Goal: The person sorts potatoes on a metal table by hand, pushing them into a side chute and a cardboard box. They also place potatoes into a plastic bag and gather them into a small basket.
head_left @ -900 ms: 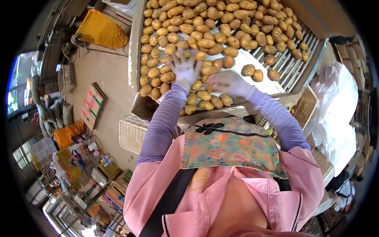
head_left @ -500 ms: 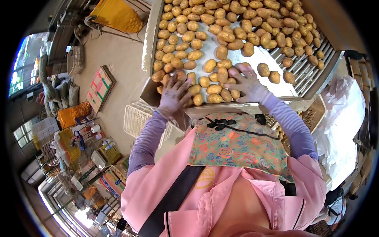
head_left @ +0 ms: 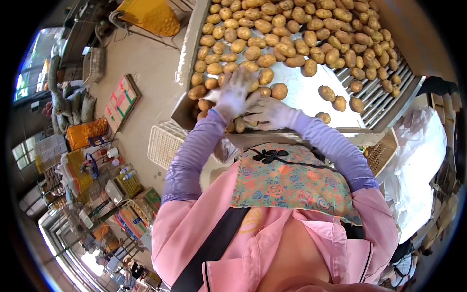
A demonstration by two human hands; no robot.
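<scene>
Many potatoes (head_left: 279, 91) lie on the pale metal surface (head_left: 311, 92) of a sorting table in front of me. My left hand (head_left: 237, 91), in a thin light glove, rests over potatoes near the table's left corner, fingers stretched forward. Beside it my right hand (head_left: 273, 114) lies low along the near edge, its outstretched fingers pointing left against the potatoes there. Both hands are open, and the potatoes right under them are partly hidden. A few single potatoes (head_left: 339, 103) sit apart to the right of my hands.
Metal rollers (head_left: 357, 90) slope along the table's right side, with more potatoes on them. Below the left corner stands a white plastic crate (head_left: 165, 144). At right are a tan basket (head_left: 382, 155) and white plastic sheeting (head_left: 416, 168). A yellow sack (head_left: 151, 17) hangs at upper left.
My right hand has swept left along the near edge, and potatoes there have shifted left, baring more metal. My left hand has moved forward and slightly right.
</scene>
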